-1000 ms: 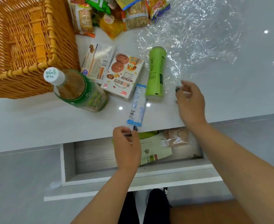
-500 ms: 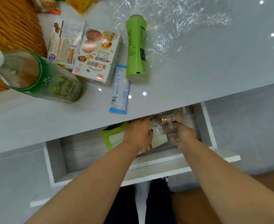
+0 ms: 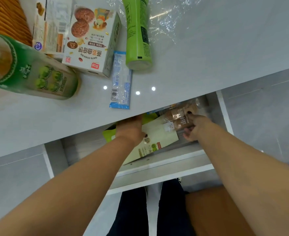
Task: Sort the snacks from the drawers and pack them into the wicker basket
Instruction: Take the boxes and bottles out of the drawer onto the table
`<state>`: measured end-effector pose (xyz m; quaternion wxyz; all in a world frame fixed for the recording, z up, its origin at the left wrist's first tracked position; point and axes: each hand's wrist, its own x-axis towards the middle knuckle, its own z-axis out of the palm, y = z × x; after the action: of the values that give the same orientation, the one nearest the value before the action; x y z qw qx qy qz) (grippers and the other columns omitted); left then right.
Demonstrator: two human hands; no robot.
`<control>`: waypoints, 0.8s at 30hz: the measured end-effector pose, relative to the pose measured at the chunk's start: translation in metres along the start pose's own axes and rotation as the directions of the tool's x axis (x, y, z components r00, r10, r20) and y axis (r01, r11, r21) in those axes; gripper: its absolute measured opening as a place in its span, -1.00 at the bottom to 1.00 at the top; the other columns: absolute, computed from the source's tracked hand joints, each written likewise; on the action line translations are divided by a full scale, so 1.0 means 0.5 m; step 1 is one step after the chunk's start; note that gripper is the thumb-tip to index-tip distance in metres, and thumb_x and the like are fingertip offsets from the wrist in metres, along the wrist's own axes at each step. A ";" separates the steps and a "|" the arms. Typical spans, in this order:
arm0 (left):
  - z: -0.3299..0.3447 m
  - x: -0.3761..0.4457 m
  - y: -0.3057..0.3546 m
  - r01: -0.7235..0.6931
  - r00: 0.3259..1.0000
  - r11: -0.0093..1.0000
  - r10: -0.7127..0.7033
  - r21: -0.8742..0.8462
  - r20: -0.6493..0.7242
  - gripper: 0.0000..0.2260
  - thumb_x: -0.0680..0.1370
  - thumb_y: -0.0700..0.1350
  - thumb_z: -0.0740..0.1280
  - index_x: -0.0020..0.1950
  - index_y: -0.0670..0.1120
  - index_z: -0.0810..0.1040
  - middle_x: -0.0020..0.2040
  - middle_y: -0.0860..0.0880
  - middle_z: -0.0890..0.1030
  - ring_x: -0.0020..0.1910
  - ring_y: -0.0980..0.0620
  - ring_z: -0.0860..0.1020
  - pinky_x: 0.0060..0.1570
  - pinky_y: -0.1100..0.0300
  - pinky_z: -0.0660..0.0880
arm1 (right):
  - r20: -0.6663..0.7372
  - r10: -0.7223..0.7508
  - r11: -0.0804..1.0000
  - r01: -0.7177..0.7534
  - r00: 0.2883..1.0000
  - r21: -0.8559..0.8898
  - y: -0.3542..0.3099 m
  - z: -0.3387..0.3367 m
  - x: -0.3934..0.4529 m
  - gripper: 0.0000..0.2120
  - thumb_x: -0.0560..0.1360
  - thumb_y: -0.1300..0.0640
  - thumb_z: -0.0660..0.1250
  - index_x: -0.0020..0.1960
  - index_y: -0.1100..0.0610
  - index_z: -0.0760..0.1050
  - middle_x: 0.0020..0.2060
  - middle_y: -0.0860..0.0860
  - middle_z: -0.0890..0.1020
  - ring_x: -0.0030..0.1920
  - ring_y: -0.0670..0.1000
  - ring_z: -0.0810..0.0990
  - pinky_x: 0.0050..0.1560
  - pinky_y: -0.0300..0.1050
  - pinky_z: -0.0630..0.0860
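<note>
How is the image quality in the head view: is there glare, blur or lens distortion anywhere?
Head view: small bright lamp reflections dot the glossy countertop, and the clear plastic sheet glints; the wide lens bends the counter edge and swells the near green bottle, which looks soft; the drawer interior lies in shade under the counter, where the left hand and right hand reach.

One head-worn wide-angle camera looks steeply down, close over the counter edge (image 3: 157,106) and open drawer (image 3: 166,165).

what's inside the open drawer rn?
A pale green pouch, a clear packet of brown snacks, both hands on them. The countertop hides the drawer's back.
</note>
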<state>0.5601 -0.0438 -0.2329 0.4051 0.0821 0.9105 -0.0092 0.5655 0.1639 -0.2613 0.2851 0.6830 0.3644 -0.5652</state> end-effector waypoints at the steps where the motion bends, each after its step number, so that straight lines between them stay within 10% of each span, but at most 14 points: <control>1: -0.001 0.002 -0.008 -0.020 1.000 1.000 0.020 -0.003 0.012 -0.26 0.54 0.07 0.36 0.58 0.01 0.00 0.48 -0.12 0.29 0.41 -0.18 0.34 0.26 0.04 0.40 | -0.003 0.012 1.000 -0.012 1.000 -0.023 -0.002 -0.002 -0.003 -0.79 0.54 0.03 0.35 -0.11 0.16 0.43 -0.24 0.03 0.48 -0.24 -0.02 0.41 0.02 -0.04 0.39; 9: -0.014 0.005 -0.023 -0.149 0.987 0.987 0.145 0.060 0.075 -0.30 0.62 -0.12 0.27 0.58 0.23 -0.08 0.61 0.01 0.00 0.55 -0.12 0.09 0.47 0.04 0.20 | -0.028 -0.133 0.990 0.134 0.991 0.030 0.028 -0.029 -0.015 -0.90 0.49 0.15 0.43 -0.09 0.14 0.52 0.01 0.00 0.61 -0.20 -0.11 0.53 -0.27 -0.28 0.44; 12: -0.014 -0.001 -0.024 -0.194 0.980 0.976 0.187 0.100 0.068 -0.34 0.63 -0.16 0.24 0.59 0.18 -0.05 0.58 -0.04 0.13 0.50 -0.12 0.23 0.40 0.04 0.29 | -0.110 -0.181 0.982 0.187 0.977 0.038 0.048 -0.052 -0.026 -0.71 0.47 0.13 0.45 0.14 0.17 0.52 0.01 0.07 0.64 -0.08 -0.03 0.61 -0.23 -0.19 0.54; 16: -0.014 -0.011 -0.027 -0.257 0.966 0.940 0.254 0.224 0.043 -0.37 0.62 -0.20 0.22 0.59 0.12 0.02 0.38 -0.11 0.44 0.27 -0.13 0.47 0.19 0.05 0.47 | -0.219 -0.295 0.949 0.312 0.930 0.051 0.074 -0.076 -0.057 -0.88 0.49 0.19 0.41 -0.10 0.15 0.46 -0.15 0.07 0.61 -0.06 0.04 0.64 0.07 0.00 0.60; 24: -0.027 -0.036 -0.025 -0.343 0.938 0.852 0.333 0.395 0.096 -0.36 0.62 -0.23 0.18 0.61 0.04 -0.06 0.11 -0.11 0.56 -0.03 -0.08 0.55 -0.19 0.10 0.41 | 0.094 -0.298 0.906 0.250 0.950 0.341 0.103 -0.029 -0.079 -0.88 0.56 0.12 0.32 0.09 0.10 0.52 0.06 0.08 0.62 0.05 0.01 0.59 0.11 -0.13 0.53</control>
<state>0.5600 -0.0578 -0.2109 0.3854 0.3230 0.8549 -0.1277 0.6122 0.1389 -0.2208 0.1118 0.6200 0.3372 -0.6996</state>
